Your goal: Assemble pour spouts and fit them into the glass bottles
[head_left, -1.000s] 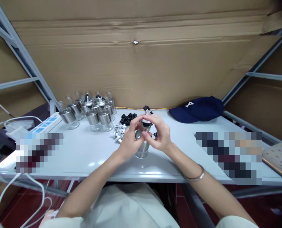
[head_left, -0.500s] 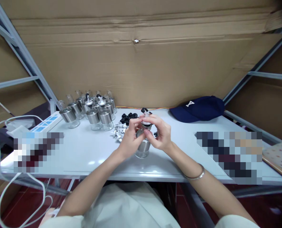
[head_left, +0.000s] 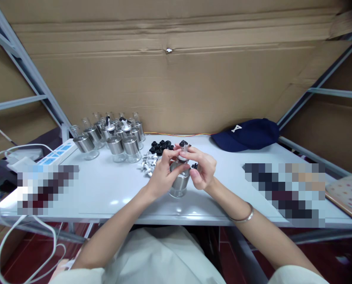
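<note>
Head view: a person sits at a white table (head_left: 105, 189). In the middle of the table, close to the person, stands a small bottle (head_left: 179, 183) with a steel sleeve. The left hand (head_left: 161, 173) curls around its side, fingers pressed to the metal. The right hand (head_left: 202, 170) pinches the spout cap (head_left: 182, 152) on the neck between thumb and fingertips. Behind, to the left, stands a cluster of bottles (head_left: 113, 138); loose black caps (head_left: 161, 146) and white parts (head_left: 148, 163) lie just behind the hands. A blue hat (head_left: 247, 136) lies far right. The cap could seat crooked if turned off-axis, or the smooth bottle could slip and tip.
</note>
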Available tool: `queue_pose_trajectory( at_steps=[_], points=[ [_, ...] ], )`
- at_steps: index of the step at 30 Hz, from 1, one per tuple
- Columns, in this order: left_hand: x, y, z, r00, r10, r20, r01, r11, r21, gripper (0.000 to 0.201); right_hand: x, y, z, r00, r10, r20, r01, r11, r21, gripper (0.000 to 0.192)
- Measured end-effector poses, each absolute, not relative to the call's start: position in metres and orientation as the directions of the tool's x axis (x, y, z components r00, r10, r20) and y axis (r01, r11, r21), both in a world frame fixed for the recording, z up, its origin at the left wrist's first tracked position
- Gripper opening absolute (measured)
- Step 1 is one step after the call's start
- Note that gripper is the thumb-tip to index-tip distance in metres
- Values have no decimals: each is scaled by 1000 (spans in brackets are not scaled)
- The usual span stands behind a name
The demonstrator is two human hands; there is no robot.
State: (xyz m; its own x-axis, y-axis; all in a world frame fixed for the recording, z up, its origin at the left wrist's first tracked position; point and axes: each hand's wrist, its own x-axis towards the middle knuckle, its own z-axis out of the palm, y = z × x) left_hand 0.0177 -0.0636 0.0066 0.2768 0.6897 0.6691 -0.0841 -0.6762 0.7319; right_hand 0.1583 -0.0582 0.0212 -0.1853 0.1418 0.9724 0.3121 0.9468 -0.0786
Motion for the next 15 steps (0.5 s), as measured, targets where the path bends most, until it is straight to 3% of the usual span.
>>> queue_pose_trajectory(
  at_steps=[8, 15],
  points=[
    [17, -63, 4, 275, 693, 667, -65, -679, 731, 25, 159, -52, 14, -163, 105, 981, 404, 914, -31, 33],
    [17, -62, 4, 294, 687, 664, -89, -672, 735, 21, 155, -52, 10, -117, 97, 988, 362, 931, -49, 30]
  ],
)
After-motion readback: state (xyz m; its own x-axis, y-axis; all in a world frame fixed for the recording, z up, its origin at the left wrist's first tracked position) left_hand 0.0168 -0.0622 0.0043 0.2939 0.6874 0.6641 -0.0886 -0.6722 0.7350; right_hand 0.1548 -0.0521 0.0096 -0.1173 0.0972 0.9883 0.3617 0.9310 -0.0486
